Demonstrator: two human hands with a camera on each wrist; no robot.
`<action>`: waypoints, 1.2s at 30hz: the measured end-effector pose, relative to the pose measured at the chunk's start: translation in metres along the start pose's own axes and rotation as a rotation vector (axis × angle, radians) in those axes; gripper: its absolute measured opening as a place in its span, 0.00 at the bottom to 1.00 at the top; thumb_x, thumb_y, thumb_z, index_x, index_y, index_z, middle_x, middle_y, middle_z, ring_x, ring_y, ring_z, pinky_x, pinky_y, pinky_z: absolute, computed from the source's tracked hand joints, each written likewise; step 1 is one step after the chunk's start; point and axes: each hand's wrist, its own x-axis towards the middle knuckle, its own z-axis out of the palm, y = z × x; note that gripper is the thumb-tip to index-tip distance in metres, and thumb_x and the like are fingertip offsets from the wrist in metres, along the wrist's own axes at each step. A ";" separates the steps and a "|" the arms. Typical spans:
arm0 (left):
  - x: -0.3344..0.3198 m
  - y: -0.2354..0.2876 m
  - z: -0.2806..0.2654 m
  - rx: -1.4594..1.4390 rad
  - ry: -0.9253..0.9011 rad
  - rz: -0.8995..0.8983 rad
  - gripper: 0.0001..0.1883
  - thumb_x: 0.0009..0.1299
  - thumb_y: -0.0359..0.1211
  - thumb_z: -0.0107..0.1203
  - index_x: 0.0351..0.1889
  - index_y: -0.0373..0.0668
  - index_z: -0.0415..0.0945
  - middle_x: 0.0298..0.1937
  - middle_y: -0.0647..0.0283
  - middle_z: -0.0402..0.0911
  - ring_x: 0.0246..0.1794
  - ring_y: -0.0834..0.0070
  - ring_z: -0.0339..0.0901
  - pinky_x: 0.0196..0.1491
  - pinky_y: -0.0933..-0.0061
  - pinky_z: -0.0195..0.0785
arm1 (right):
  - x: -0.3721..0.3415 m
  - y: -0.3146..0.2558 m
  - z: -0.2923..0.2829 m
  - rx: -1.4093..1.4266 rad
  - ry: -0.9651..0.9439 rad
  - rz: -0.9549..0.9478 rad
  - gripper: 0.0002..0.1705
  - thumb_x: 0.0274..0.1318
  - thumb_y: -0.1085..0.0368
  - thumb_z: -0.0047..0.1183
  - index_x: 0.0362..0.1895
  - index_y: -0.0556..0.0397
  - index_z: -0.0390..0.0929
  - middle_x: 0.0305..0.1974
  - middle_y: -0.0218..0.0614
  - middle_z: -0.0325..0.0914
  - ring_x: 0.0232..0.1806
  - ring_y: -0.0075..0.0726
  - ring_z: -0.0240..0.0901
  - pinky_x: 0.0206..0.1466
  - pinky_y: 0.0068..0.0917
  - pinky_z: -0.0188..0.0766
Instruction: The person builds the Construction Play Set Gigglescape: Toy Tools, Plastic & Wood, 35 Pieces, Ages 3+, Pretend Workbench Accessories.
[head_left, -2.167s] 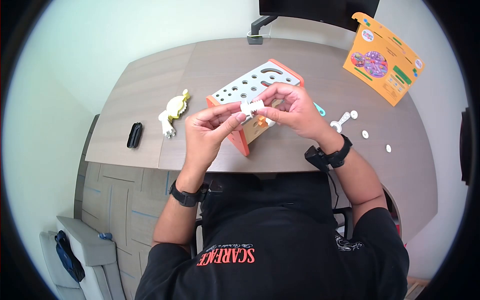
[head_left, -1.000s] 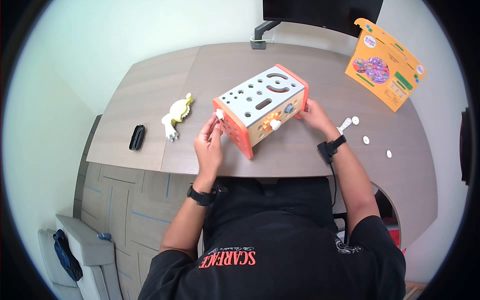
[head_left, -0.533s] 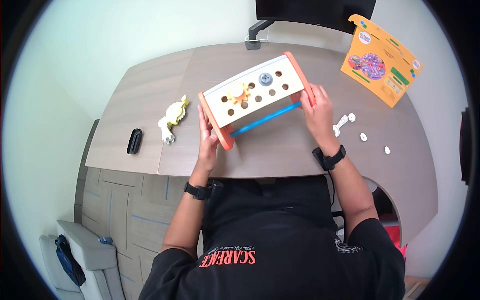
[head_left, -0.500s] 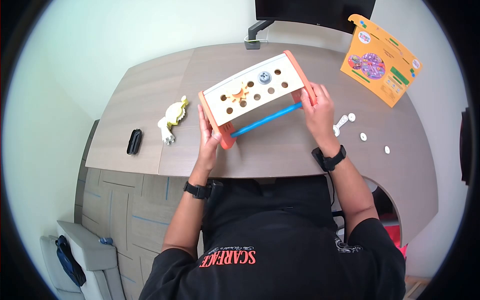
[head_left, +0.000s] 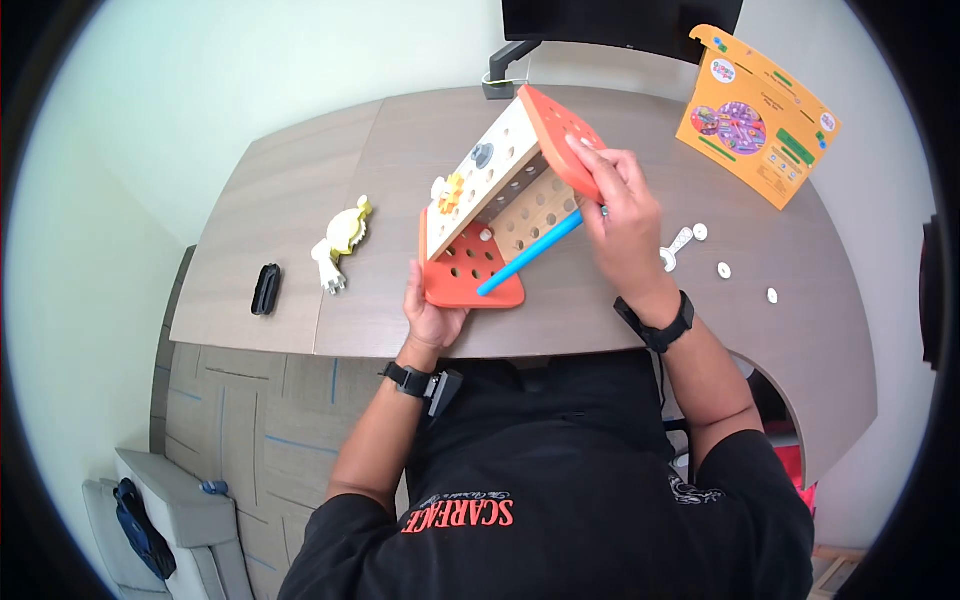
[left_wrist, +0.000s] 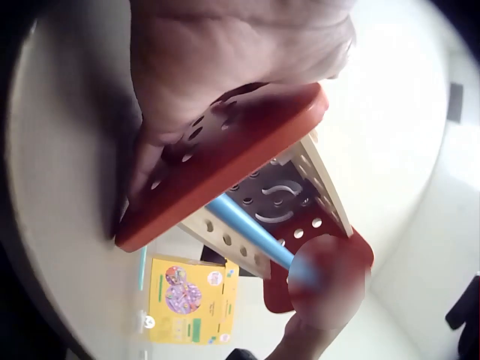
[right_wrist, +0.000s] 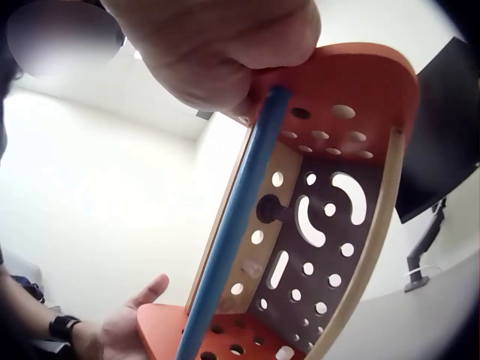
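Note:
A wooden toy workbench [head_left: 515, 150] with red-orange end panels is held tilted, its hollow underside toward me. My right hand [head_left: 625, 215] grips the upper end panel, thumb on its outer face, beside the blue rod [head_left: 535, 250]. Below, my left hand [head_left: 432, 318] supports the other end panel [head_left: 460, 285], palm against its outer face; the thumb sticks out past the edge. A white peg end [head_left: 486, 235] shows through a hole in that panel's inner side. The cream side carries a yellow gear [head_left: 452, 193] with a white knob and a grey bolt [head_left: 482, 155].
On the left of the table lie a yellow-and-white toy piece [head_left: 345, 235] and a black case [head_left: 266, 289]. To the right are a white toy spanner [head_left: 676, 248] and several white discs [head_left: 724, 270]. An orange box [head_left: 765, 120] stands behind, near the monitor [head_left: 620, 25].
Both hands held a white screw; then the left hand had it at the end panel. Since then both hands have lifted and turned the workbench, right end raised, inside showing.

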 end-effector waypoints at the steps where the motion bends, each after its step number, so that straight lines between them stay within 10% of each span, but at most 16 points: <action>1: 0.001 0.002 0.001 -0.063 -0.022 -0.045 0.50 0.76 0.72 0.40 0.83 0.43 0.58 0.81 0.51 0.65 0.79 0.53 0.66 0.77 0.41 0.60 | 0.003 -0.003 0.001 0.002 -0.009 -0.030 0.36 0.50 0.83 0.62 0.66 0.52 0.80 0.49 0.40 0.78 0.50 0.45 0.83 0.50 0.39 0.82; 9: 0.012 0.018 0.003 -0.169 0.034 -0.370 0.58 0.70 0.81 0.37 0.84 0.44 0.56 0.83 0.51 0.61 0.82 0.51 0.61 0.80 0.38 0.54 | 0.022 -0.015 0.009 -0.075 -0.090 -0.249 0.32 0.48 0.77 0.65 0.62 0.55 0.81 0.47 0.37 0.78 0.49 0.42 0.83 0.48 0.36 0.83; 18: 0.035 0.006 -0.013 -0.137 0.200 -0.338 0.27 0.88 0.49 0.35 0.75 0.42 0.67 0.68 0.53 0.79 0.67 0.56 0.79 0.69 0.46 0.74 | 0.028 -0.016 0.015 -0.112 -0.171 -0.289 0.34 0.48 0.79 0.64 0.64 0.50 0.81 0.49 0.35 0.79 0.49 0.40 0.83 0.51 0.37 0.83; 24: 0.040 -0.003 -0.033 0.132 0.232 -0.302 0.29 0.86 0.44 0.36 0.80 0.40 0.60 0.74 0.53 0.73 0.72 0.56 0.74 0.72 0.52 0.70 | 0.033 -0.013 0.018 -0.129 -0.133 -0.436 0.27 0.55 0.73 0.61 0.61 0.55 0.80 0.48 0.34 0.79 0.51 0.44 0.83 0.56 0.39 0.82; 27: 0.034 0.018 -0.032 0.758 0.338 0.156 0.36 0.83 0.44 0.42 0.85 0.40 0.48 0.81 0.50 0.63 0.77 0.53 0.68 0.75 0.56 0.65 | 0.038 -0.009 0.022 -0.114 -0.167 -0.469 0.25 0.56 0.72 0.61 0.60 0.54 0.81 0.47 0.33 0.79 0.50 0.42 0.82 0.57 0.37 0.82; 30: 0.029 0.061 0.005 1.168 -0.052 0.466 0.50 0.74 0.42 0.58 0.87 0.40 0.38 0.84 0.44 0.55 0.80 0.52 0.64 0.76 0.56 0.63 | 0.040 -0.017 0.021 -0.068 -0.170 -0.484 0.24 0.55 0.71 0.61 0.59 0.52 0.82 0.47 0.32 0.79 0.49 0.41 0.82 0.57 0.37 0.82; 36: 0.045 0.051 0.045 1.220 -0.004 0.404 0.54 0.59 0.31 0.69 0.82 0.36 0.48 0.73 0.38 0.66 0.73 0.45 0.69 0.71 0.52 0.67 | 0.035 -0.024 0.021 -0.063 -0.241 -0.429 0.29 0.54 0.71 0.63 0.63 0.46 0.82 0.48 0.31 0.81 0.50 0.41 0.82 0.59 0.41 0.82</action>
